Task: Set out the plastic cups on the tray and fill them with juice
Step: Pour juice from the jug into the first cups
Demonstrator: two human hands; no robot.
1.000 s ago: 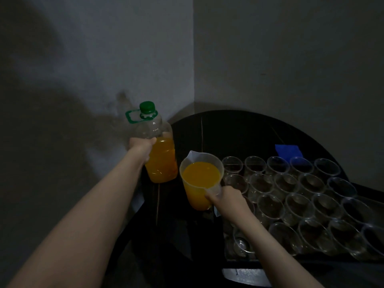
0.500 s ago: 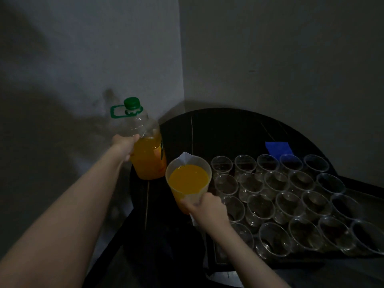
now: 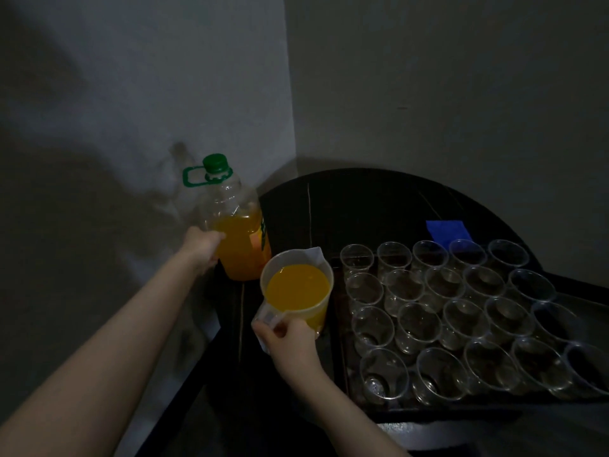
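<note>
1. Two plain grey walls (image 3: 428, 77) meet in a corner behind a dark, round-edged desk (image 3: 362, 206); the light is dim.
2. A dark tray (image 3: 339, 357) sits on the right of the desk, carrying rows of clear plastic cups (image 3: 418, 324), all upright and unfilled.
3. A clear juice bottle (image 3: 235, 232) with green cap and handle stands at the desk's far left, half full of orange juice; its label is unreadable. The left hand (image 3: 202, 244) grips its side.
4. A translucent jug (image 3: 296, 288), nearly full of juice, is just left of the tray; the right hand (image 3: 290, 338) grips its handle.
5. A blue patch (image 3: 446, 230) lies beyond the cups.
</note>
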